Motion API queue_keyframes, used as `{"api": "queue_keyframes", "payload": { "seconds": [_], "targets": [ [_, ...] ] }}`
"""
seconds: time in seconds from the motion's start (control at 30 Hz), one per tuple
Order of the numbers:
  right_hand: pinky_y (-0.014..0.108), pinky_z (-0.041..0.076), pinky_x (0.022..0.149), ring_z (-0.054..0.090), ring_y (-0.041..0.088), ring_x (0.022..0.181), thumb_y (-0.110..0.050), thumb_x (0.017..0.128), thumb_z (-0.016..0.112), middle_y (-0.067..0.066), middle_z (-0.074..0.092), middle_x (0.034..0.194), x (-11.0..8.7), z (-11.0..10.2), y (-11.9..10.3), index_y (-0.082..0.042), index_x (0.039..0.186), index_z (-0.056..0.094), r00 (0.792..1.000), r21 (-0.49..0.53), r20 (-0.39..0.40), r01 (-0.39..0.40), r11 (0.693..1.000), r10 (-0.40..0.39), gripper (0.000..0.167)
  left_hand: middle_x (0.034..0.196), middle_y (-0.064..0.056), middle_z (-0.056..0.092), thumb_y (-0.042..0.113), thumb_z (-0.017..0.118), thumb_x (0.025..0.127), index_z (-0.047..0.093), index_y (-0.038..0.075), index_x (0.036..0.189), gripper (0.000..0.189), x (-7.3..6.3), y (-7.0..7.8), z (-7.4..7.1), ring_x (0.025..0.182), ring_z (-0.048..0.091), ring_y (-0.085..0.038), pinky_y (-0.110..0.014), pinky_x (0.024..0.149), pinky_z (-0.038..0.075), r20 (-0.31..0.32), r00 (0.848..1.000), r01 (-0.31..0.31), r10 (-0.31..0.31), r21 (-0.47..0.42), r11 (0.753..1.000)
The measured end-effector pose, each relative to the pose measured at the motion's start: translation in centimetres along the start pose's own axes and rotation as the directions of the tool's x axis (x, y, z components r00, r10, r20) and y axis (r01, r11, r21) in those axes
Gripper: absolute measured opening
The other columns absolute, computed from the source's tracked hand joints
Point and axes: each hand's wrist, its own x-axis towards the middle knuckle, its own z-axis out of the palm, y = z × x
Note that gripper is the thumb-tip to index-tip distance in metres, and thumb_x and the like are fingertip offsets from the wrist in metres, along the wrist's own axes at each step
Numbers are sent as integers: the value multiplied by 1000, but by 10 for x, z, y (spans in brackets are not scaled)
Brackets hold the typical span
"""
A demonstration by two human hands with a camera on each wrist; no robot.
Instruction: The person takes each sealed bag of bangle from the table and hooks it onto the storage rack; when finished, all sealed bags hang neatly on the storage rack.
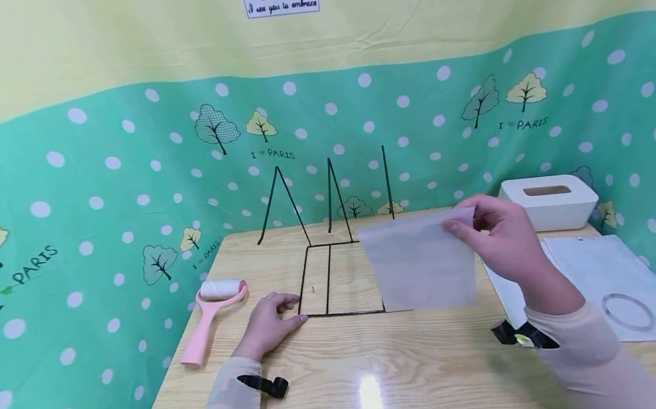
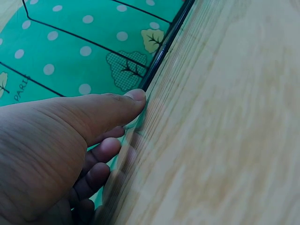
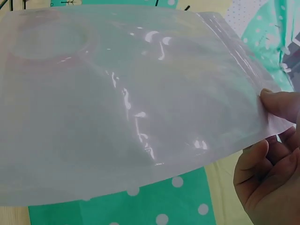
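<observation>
A black wire rack [image 1: 328, 278] with upright V-shaped prongs stands on the wooden table. At its front left corner, my left hand [image 1: 268, 324] holds the wire frame with thumb and fingers. The left wrist view shows the thumb [image 2: 115, 105] against the black rod [image 2: 157, 63], the other fingers curled below it. My right hand [image 1: 502, 239] pinches the upper right corner of a translucent frosted plastic bag [image 1: 421, 265], raised in front of the rack's right part and hiding it. On the bag [image 3: 154, 103] a faint round outline shows; I cannot tell whether it is inside.
A pink-handled lint roller [image 1: 200, 334] lies at the table's left. On the right, a white tissue box [image 1: 545, 213] stands behind flat whitish plastic bags [image 1: 598, 263], with a clear ring [image 1: 652, 317] on them. A patterned green curtain [image 1: 99, 255] surrounds the table [image 1: 322, 378].
</observation>
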Motion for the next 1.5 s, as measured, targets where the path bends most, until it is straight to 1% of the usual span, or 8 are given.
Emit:
{"api": "queue_keyframes", "payload": {
  "seconds": [0.27, 0.57, 0.73, 0.83, 1.0, 1.2, 1.33, 1.5],
  "targets": [
    [25, 40, 51, 50, 14, 59, 10, 86, 81, 1, 64, 72, 2, 18, -10, -4, 96, 76, 1000, 75, -4, 16, 997, -16, 18, 102, 6, 66, 32, 92, 83, 77, 18, 120, 42, 1, 2, -1, 97, 58, -16, -41, 91, 47, 2, 1000, -3, 3, 6, 1000],
    [25, 40, 50, 49, 15, 59, 6, 88, 80, 1, 65, 75, 5, 36, -15, -3, 95, 75, 1000, 104, 2, 28, 994, -29, 12, 102, 5, 66, 31, 92, 83, 77, 16, 121, 43, 1, 3, -2, 97, 59, -17, -41, 91, 48, 5, 1000, 5, -5, 3, 1000],
    [26, 41, 51, 51, 15, 61, 5, 87, 82, 0, 64, 75, 5, 48, -13, -6, 93, 75, 1000, 117, -15, -1, 993, 3, 14, 103, 6, 66, 31, 91, 84, 76, 17, 122, 43, 1, 3, -3, 98, 58, -16, -41, 91, 48, 12, 1000, 5, -4, -8, 1000],
    [26, 42, 52, 52, 16, 62, 3, 87, 83, 0, 64, 76, 4, 54, -14, -8, 93, 76, 1000, 128, -22, -16, 992, 19, 14, 104, 4, 67, 30, 90, 85, 76, 15, 124, 44, 1, 2, -4, 97, 58, -16, -41, 90, 48, 16, 1000, 0, 1, -36, 999],
    [27, 43, 54, 53, 17, 63, -1, 90, 83, 2, 65, 78, 4, 64, -14, -9, 92, 75, 999, 152, -30, -19, 988, 24, 11, 109, -1, 66, 27, 88, 88, 73, 13, 129, 46, 0, 3, -6, 102, 60, -19, -43, 91, 49, 22, 999, -33, 35, -104, 994],
    [27, 44, 54, 53, 18, 64, -5, 91, 82, 1, 66, 80, 2, 77, -15, -10, 91, 75, 999, 166, -31, -24, 986, 29, 9, 121, -4, 67, 34, 86, 90, 70, 15, 134, 50, -2, 10, -9, 110, 60, -21, -47, 93, 49, 44, 994, -95, 104, -167, 981],
    [26, 44, 54, 53, 17, 63, -2, 91, 82, 2, 66, 79, 1, 87, -15, -8, 92, 75, 1000, 183, -29, 6, 983, -1, 9, 125, -7, 68, 37, 85, 90, 69, 14, 135, 52, -4, 14, -11, 111, 61, -22, -48, 91, 47, 51, 981, -176, 189, -196, 965],
    [25, 44, 52, 53, 16, 62, -2, 91, 82, 4, 66, 79, -2, 99, -15, -7, 91, 75, 999, 207, -21, 34, 978, -30, 9, 126, -10, 69, 30, 85, 91, 69, 10, 134, 50, -5, 20, -11, 111, 62, -23, -45, 90, 46, 54, 959, -259, 279, -239, 936]
  ]
}}
